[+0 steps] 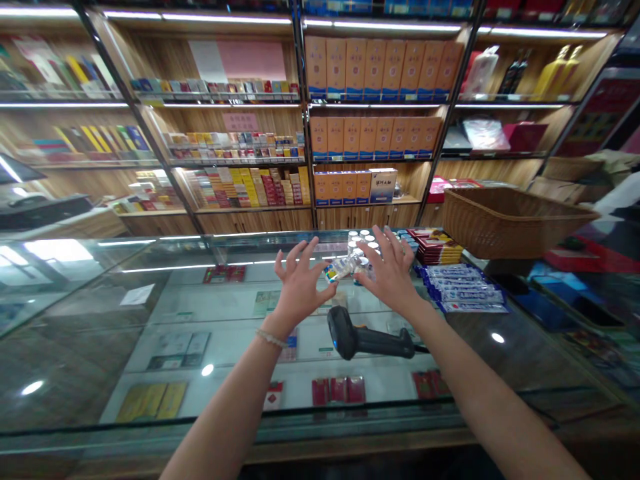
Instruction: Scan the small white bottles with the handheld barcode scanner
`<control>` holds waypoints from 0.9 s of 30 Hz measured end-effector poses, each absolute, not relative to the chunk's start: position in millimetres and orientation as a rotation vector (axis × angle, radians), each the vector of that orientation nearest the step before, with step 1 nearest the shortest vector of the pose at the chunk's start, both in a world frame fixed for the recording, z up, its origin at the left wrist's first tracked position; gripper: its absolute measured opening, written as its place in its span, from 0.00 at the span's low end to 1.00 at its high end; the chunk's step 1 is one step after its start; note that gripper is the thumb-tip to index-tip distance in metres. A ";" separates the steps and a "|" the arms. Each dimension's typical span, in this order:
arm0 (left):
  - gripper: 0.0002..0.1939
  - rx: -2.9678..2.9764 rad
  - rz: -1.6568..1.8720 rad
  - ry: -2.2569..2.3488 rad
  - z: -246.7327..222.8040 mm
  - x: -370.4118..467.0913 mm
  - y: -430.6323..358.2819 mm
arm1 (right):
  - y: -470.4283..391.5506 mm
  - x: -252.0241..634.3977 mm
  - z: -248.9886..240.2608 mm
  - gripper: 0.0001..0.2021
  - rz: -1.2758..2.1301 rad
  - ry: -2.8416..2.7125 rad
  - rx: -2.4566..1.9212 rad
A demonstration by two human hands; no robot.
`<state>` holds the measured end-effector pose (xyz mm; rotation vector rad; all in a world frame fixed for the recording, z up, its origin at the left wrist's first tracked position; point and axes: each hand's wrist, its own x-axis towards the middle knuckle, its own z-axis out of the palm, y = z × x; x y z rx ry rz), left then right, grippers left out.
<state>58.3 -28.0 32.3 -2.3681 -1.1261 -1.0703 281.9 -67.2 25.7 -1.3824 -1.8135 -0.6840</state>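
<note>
Over the glass counter, my left hand point(301, 283) pinches the end of a small clear bottle with a blue and yellow label point(339, 269) between thumb and forefinger, its other fingers raised. My right hand point(393, 272) is at the right of that bottle, fingers spread, close to a cluster of small white-capped bottles point(364, 237). Its fingertips partly cover the cluster, and I see nothing gripped in it. A black barcode scanner point(370, 339) lies on the glass just below and between both hands.
Blue-wrapped packets point(463, 288) and stacked red and yellow boxes point(435, 247) lie right of my hands. A wicker basket point(515, 223) stands behind them. Shelves of orange boxes point(367, 137) line the back wall. A person's pale sleeve point(620, 200) shows at the right edge.
</note>
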 end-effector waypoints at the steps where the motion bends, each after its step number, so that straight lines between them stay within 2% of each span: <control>1: 0.15 -2.378 -1.043 -1.098 32.4 56.3 -26.8 | -67.8 283.2 25.7 0.27 -0.776 -1.842 -1.339; 4: 0.16 -2.407 -0.988 -1.049 32.7 52.8 -25.7 | -67.1 283.7 22.3 0.19 -0.960 -1.870 -1.237; 9: 0.16 -2.441 -0.942 -1.033 33.3 53.8 -27.5 | -62.3 282.1 16.6 0.09 -1.046 -1.839 -1.178; 12: 0.17 -2.421 -0.950 -1.048 33.6 52.7 -27.3 | -61.5 283.5 16.9 0.09 -1.052 -1.825 -1.191; 18: 0.29 -2.346 -0.980 -1.014 35.1 48.1 -26.5 | -67.2 284.7 22.4 0.13 -0.844 -1.893 -1.355; 22: 0.24 -2.330 -0.991 -1.010 34.9 49.6 -27.9 | -71.8 283.4 26.1 0.15 -0.665 -1.961 -1.421; 27: 0.20 -2.348 -1.014 -0.986 36.2 50.7 -29.6 | -72.3 282.2 24.8 0.16 -0.662 -1.976 -1.421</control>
